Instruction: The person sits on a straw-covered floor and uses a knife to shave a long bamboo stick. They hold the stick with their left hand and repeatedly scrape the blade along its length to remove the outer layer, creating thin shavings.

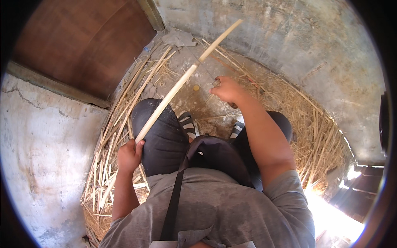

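Observation:
My left hand (130,155) is closed around the lower end of a long pale bamboo strip (171,94). The strip slants up and away to the right, passing over my left knee. A joint shows partway along it, and beyond that the far part bends slightly. My right hand (228,90) grips a knife, whose handle end (233,106) pokes out below the fist. Its thin grey blade (205,71) points up and to the left, meeting or crossing the strip near the joint; whether it cuts in, I cannot tell.
Split bamboo strips (108,151) lie heaped along the left wall. Shavings and more strips (316,136) cover the floor on the right. Concrete walls (281,37) and a brown wooden panel (82,45) stand close around. My striped sandals (188,124) rest on the floor between my knees.

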